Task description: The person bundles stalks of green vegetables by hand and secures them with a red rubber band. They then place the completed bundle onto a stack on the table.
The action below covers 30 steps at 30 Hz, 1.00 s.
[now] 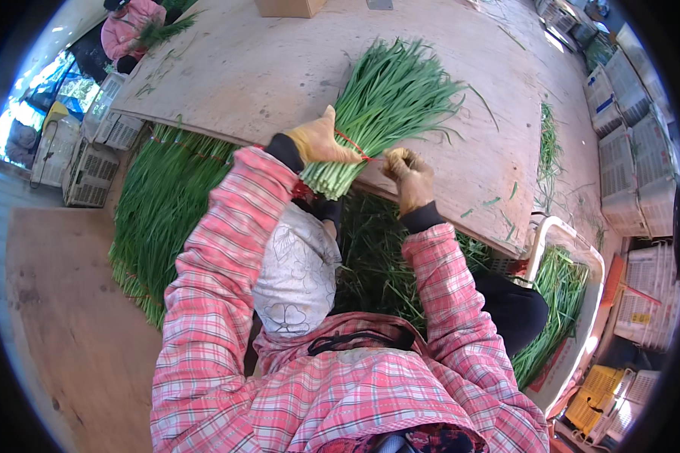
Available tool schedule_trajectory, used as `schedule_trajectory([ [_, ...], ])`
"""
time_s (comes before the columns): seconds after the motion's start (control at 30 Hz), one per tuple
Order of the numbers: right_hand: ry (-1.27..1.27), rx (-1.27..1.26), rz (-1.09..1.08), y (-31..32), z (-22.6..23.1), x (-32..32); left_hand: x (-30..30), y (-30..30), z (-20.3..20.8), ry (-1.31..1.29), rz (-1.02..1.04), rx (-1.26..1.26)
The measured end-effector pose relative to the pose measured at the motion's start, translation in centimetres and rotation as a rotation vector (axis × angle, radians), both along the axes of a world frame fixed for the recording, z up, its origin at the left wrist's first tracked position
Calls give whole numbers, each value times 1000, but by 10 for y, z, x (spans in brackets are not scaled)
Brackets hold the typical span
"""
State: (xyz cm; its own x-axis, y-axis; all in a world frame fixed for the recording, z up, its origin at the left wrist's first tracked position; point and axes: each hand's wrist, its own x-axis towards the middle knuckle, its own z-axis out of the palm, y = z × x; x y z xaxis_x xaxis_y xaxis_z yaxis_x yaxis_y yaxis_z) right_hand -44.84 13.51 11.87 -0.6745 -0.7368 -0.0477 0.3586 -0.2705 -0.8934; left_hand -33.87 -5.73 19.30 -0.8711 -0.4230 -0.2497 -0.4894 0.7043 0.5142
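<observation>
A thick bunch of garlic chives lies over the near edge of the wooden table, its leaves fanning away to the far right and its pale cut stems toward me. My left hand, in a yellowish glove, grips the bunch near the stem end from the left. A thin red tie runs across the stems just there. To the right of the bunch, my right hand, gloved too, pinches the end of that tie and pulls it out taut from the stems. Its fingertips partly hide the tie's end.
The table carries loose leaf scraps. Stacked tied bunches lie at my left beside a brown board. At my right stands a white basket of loose greens. Plastic crates line the right side. Another person handles greens at far left.
</observation>
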Motion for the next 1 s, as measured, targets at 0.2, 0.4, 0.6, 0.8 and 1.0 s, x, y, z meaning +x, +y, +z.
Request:
schedule_trajectory([
  [0.2, 90, 388, 37, 5, -6, -20, 1, -34, -34, 64, -10, 411],
  [0.4, -85, 277, -56, -18, -9, 8, 3, 6, -94, 575, 215, 670],
  [0.6, -205, 143, -340, 18, -8, 37, -1, 120, -70, 671, 387, 139],
  [0.8, -30, 222, -162, 43, -8, 10, 0, 97, -59, 456, 402, 378],
  [1.0, 16, 481, -133, 18, 4, -6, -9, 100, -48, 396, 519, 493],
])
